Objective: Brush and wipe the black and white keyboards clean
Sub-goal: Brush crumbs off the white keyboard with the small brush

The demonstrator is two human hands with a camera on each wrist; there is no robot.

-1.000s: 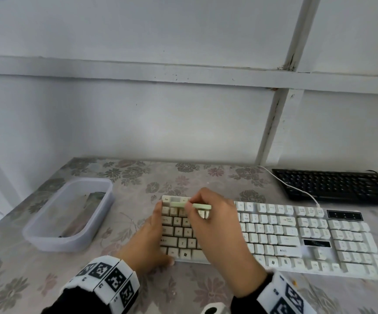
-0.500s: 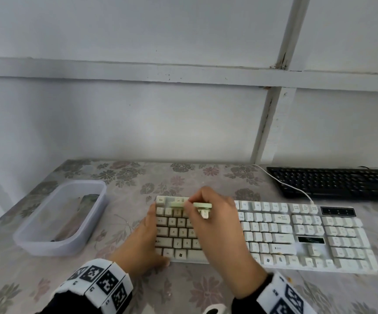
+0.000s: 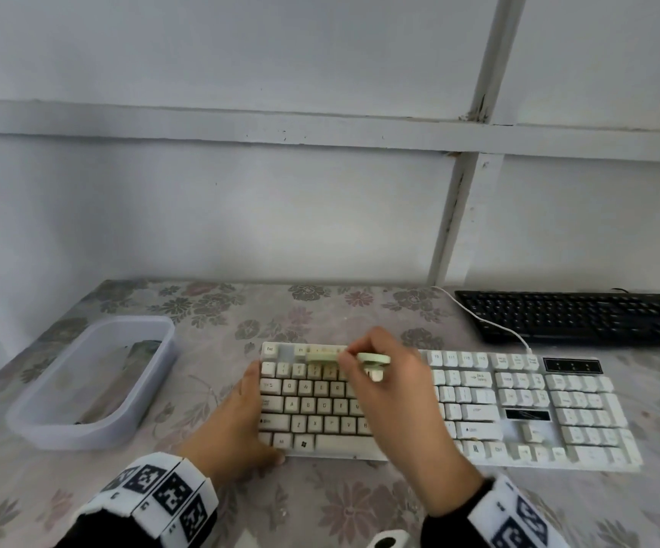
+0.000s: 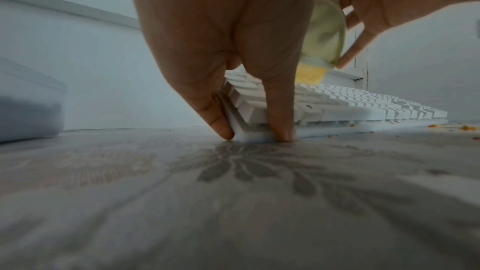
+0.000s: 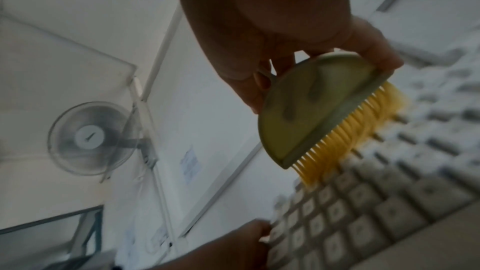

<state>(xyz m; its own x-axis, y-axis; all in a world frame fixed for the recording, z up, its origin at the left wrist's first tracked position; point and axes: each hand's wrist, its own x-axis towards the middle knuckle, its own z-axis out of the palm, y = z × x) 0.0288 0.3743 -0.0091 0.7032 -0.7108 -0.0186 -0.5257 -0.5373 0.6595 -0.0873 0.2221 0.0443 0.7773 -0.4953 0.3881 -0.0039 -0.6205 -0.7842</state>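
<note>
Keyboards: one white point(image 3: 451, 405), one black point(image 3: 581, 318); one brush point(image 5: 311, 114).

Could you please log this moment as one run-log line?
right hand grips brush | bristles on white keyboard top rows | left hand steadies its corner | black keyboard untouched

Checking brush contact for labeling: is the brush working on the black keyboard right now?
No: the right hand holds the brush with its yellow bristles on the white keyboard, while the black keyboard lies untouched behind.
</note>
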